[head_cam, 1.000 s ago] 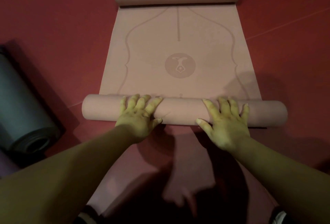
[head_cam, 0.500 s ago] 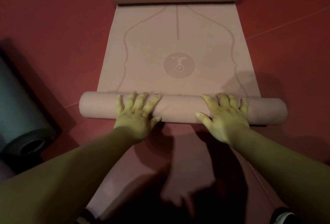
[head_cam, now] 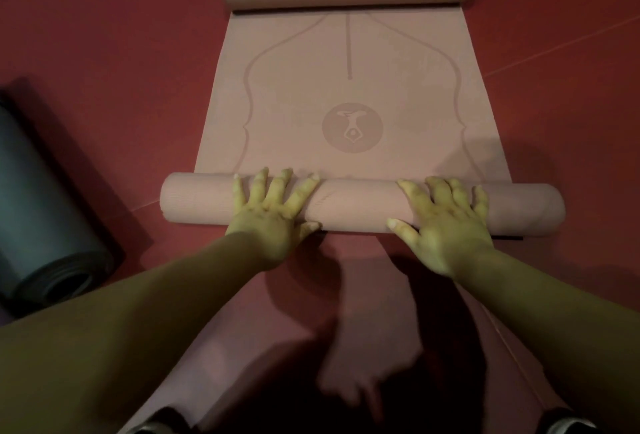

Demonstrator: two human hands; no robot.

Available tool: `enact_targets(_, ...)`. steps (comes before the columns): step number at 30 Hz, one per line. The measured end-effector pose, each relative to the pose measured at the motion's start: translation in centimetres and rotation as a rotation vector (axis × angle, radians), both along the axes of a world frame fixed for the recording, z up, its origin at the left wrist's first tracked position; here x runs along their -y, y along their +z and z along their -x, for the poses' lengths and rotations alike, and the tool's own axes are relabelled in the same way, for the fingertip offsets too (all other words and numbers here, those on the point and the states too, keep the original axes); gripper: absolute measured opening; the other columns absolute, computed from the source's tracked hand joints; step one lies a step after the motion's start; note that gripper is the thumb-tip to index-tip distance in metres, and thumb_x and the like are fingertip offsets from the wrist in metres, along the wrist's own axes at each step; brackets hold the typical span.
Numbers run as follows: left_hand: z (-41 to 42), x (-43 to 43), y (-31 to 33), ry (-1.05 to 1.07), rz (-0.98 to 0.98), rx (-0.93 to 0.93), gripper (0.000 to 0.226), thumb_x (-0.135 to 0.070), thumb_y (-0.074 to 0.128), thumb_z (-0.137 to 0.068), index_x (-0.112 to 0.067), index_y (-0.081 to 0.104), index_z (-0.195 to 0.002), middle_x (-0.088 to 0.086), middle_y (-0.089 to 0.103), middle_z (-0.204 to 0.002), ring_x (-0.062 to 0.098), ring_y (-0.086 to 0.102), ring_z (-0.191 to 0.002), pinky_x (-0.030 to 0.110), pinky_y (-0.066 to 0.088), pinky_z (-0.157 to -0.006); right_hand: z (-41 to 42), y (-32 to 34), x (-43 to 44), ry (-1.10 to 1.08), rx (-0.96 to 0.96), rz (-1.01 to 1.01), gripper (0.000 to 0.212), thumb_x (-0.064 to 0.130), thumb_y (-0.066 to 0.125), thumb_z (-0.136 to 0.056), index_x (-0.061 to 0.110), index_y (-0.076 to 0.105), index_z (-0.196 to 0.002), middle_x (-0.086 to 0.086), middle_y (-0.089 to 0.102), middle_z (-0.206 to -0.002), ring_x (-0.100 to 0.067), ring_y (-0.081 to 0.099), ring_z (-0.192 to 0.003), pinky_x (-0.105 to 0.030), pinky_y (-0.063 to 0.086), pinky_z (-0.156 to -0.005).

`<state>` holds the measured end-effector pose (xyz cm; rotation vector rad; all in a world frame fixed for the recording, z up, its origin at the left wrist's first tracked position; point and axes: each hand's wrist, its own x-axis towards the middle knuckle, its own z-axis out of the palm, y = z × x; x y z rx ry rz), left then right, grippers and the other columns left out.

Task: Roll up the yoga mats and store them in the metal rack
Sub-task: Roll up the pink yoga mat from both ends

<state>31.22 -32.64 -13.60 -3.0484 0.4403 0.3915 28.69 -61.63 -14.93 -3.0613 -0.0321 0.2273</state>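
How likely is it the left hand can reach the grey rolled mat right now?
Probably yes: the left hand only presses flat on the pink roll, gripping nothing, and the grey mat lies off to its left with bare floor between.

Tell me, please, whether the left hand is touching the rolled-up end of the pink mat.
Touching. The head view shows the left hand with its spread fingers laid flat over the pink mat's roll, with no gap between them.

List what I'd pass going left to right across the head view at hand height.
dark grey rolled mat → left hand → right hand. Both hands press on the pink mat's near roll, which spans them.
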Motion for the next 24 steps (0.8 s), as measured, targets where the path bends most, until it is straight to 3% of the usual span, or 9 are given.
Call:
enact_targets(4,0.5,-0.2,-0.9,-0.087,-0.039,0.057,0.084,-0.075,0.024,-0.087,-0.047,-0.029,-0.146,0.002,0.004,-0.167,0.040,0.001,-0.151,0.065,-0.007,-0.117,-0.7,0.1,0.2,0.011,-0.005,-0.020,0.084,0.082,0.019,-0.078,0.043,0.024,-0.152,-0.006,0.035,-0.153,-0.032,0.026,-0.141,-0.066,0.010,-0.117)
enact_targets(8,-1.0,0.1,-1.2,-0.087,-0.032,0.093,0.089,-0.082,0.034,-0.086,-0.050,-0.013,-0.155,0.002,0.013,-0.166,0.039,0.012,-0.149,0.064,0.003,-0.118,-1.2,-0.3,0.6,0.105,0.056,0.036,0.085,0.084,0.028,-0.079,0.042,0.028,-0.154,-0.012,0.042,-0.149,-0.038,0.038,-0.133,-0.070,0.020,-0.111)
enact_targets(12,-2.2,-0.2,-1.4,-0.116,-0.038,0.094,0.095,-0.088,0.036,-0.080,-0.051,-0.009,-0.155,0.005,0.018,-0.164,0.039,0.019,-0.146,0.063,0.009,-0.116,-1.7,-0.3,1.2,0.186,0.089,0.100,0.090,0.089,0.034,-0.074,0.042,0.033,-0.152,-0.012,0.047,-0.146,-0.038,0.044,-0.127,-0.069,0.025,-0.107)
enact_targets(18,-3.4,-0.1,-1.2,-0.114,-0.043,0.117,0.090,-0.086,0.035,-0.081,-0.052,-0.001,-0.155,0.006,0.029,-0.158,0.034,0.029,-0.141,0.060,0.016,-0.116,-3.1,0.2,1.3,0.180,0.027,0.096,0.089,0.089,0.029,-0.073,0.044,0.033,-0.150,-0.006,0.051,-0.141,-0.035,0.048,-0.124,-0.067,0.029,-0.106)
enact_targets(24,-2.6,-0.5,-2.1,-0.144,0.002,0.227,0.082,-0.083,0.034,-0.081,-0.046,0.022,-0.152,0.008,0.051,-0.140,0.037,0.046,-0.122,0.064,0.028,-0.107,-2.4,0.3,1.1,0.185,0.069,0.077,0.082,0.085,0.031,-0.078,0.041,0.039,-0.146,-0.006,0.056,-0.133,-0.036,0.052,-0.116,-0.066,0.033,-0.104)
